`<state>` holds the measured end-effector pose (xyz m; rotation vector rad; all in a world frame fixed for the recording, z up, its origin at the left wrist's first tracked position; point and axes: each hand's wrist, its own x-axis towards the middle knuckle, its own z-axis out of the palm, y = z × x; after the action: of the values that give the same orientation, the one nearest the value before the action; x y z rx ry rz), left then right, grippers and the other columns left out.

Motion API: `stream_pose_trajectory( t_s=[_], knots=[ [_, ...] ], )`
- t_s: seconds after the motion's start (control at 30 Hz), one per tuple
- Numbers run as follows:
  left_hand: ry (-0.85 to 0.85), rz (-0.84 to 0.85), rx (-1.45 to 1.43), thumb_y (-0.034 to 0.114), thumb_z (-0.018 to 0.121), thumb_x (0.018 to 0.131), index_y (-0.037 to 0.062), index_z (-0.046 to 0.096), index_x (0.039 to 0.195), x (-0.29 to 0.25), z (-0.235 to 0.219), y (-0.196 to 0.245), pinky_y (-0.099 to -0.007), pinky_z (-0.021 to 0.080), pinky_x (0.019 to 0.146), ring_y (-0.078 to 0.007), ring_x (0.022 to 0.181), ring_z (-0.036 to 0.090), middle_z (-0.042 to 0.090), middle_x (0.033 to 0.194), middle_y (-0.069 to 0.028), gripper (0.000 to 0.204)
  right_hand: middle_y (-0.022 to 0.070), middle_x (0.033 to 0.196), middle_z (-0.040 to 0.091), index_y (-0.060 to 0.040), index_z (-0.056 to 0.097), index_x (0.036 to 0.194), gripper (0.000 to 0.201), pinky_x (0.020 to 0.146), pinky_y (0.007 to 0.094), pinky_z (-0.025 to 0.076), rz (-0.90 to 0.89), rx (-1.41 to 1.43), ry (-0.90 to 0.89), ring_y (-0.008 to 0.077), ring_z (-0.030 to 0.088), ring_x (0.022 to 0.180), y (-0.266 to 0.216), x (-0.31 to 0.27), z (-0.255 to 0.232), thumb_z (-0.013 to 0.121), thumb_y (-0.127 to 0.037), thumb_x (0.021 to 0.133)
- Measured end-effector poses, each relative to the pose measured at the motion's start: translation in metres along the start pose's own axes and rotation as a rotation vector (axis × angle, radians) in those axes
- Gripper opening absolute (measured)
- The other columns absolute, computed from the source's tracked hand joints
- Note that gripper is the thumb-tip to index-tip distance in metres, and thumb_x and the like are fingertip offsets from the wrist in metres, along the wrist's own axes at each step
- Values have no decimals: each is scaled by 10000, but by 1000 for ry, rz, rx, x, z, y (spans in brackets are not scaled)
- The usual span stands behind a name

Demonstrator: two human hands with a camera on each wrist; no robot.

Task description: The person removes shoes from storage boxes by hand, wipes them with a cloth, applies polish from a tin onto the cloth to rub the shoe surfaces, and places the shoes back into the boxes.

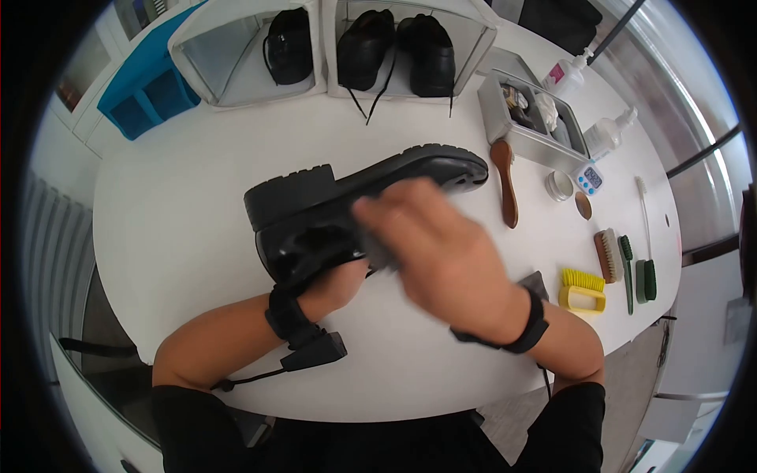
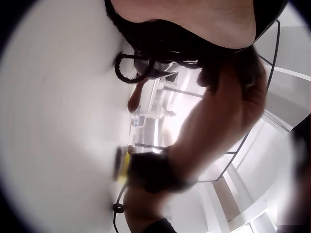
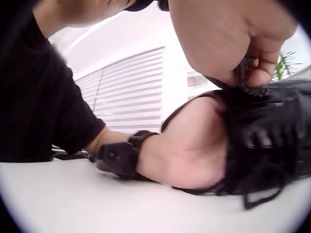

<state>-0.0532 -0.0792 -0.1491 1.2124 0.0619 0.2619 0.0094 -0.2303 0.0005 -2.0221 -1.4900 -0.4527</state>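
A black lace-up leather shoe (image 1: 307,236) lies on its side over the white table, its thick ridged sole facing away from me. My left hand (image 1: 341,285) is pushed into the shoe's opening, so its fingers are hidden inside. Between the thumb and fingers of my right hand (image 1: 453,272) is a dark grey cloth (image 3: 251,87), held against the shoe's upper. The right hand is blurred in the head view. Loose laces (image 3: 265,196) hang from the shoe near the tabletop in the right wrist view.
Black shoes (image 1: 426,55) stand in white boxes at the back, by a blue holder (image 1: 150,94). To the right are a metal case (image 1: 536,146), a wooden-handled brush (image 1: 506,185), a round tin (image 1: 559,186), a timer (image 1: 589,179), pump bottles (image 1: 564,76) and several brushes (image 1: 582,280).
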Motion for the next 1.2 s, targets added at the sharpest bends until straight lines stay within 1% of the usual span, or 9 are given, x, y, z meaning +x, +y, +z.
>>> stream_pose_trajectory(
  t_s=[0.1, 0.2, 0.23, 0.47, 0.63, 0.73, 0.97, 1.17, 1.2],
  knots=[
    [-74, 24, 107, 125, 512, 1034, 38, 618, 884, 4, -7, 1, -312, 487, 674, -112, 803, 538, 609, 872, 11, 203, 90, 1053, 598, -46, 655, 1128, 379, 710, 353, 579, -58, 34, -18, 265, 673, 911, -13, 0, 5, 661, -18, 750],
    [-131, 72, 233, 145, 519, 1033, 33, 619, 880, 4, -12, -4, -320, 491, 679, -115, 804, 550, 618, 860, 1, 214, 93, 1069, 608, -58, 664, 1113, 356, 702, 352, 576, -51, -133, -21, 272, 677, 905, 16, -9, -9, 645, 15, 765],
    [185, 232, 61, 159, 540, 1021, 33, 616, 858, 13, 15, -24, -324, 493, 675, -126, 767, 550, 622, 830, -7, 220, 99, 1073, 609, -63, 659, 1117, 377, 713, 367, 575, 13, -160, -8, 292, 673, 911, 28, -13, -15, 635, 47, 757],
    [108, 201, 79, 156, 542, 1018, 35, 616, 853, 9, 5, -25, -320, 493, 676, -128, 759, 551, 621, 822, -1, 217, 137, 1090, 605, -61, 623, 1147, 504, 776, 454, 558, 314, -213, 20, 386, 642, 940, 77, -33, -27, 617, 137, 683],
    [-22, 144, 187, 153, 544, 1016, 37, 616, 849, 9, 0, -11, -316, 493, 676, -129, 752, 553, 619, 815, 4, 216, 70, 1072, 604, -75, 649, 1175, 534, 703, 358, 571, 27, -168, -21, 274, 674, 911, 20, -10, -14, 643, 100, 671],
    [-80, 52, 131, 161, 550, 1014, 41, 616, 848, 10, 2, 6, -311, 494, 678, -124, 748, 552, 617, 810, 3, 215, 64, 1075, 608, -80, 658, 1158, 505, 694, 349, 570, -52, -193, -18, 258, 678, 891, 23, -10, -10, 648, 80, 679],
    [-33, 55, 313, 198, 546, 1016, 53, 611, 878, 1, 13, 30, -306, 496, 706, -119, 795, 551, 614, 864, 1, 211, 175, 1056, 593, -26, 602, 1148, 461, 763, 443, 514, 342, -206, -17, 429, 622, 922, 94, -43, -29, 564, 146, 722],
    [-72, 84, 356, 169, 526, 1020, 58, 594, 876, 9, 2, 2, -301, 497, 725, -117, 816, 545, 609, 888, 0, 195, 173, 1045, 593, -23, 600, 1145, 463, 747, 450, 512, 357, -190, -36, 430, 618, 901, 90, -42, -33, 556, 149, 717],
    [-33, 94, 206, 159, 521, 1021, 57, 587, 865, 11, 7, -4, -302, 494, 717, -114, 803, 537, 603, 876, 2, 198, 173, 1045, 593, -23, 600, 1145, 463, 747, 450, 512, 359, -191, -36, 430, 618, 901, 86, -39, -34, 556, 149, 717]
  ],
)
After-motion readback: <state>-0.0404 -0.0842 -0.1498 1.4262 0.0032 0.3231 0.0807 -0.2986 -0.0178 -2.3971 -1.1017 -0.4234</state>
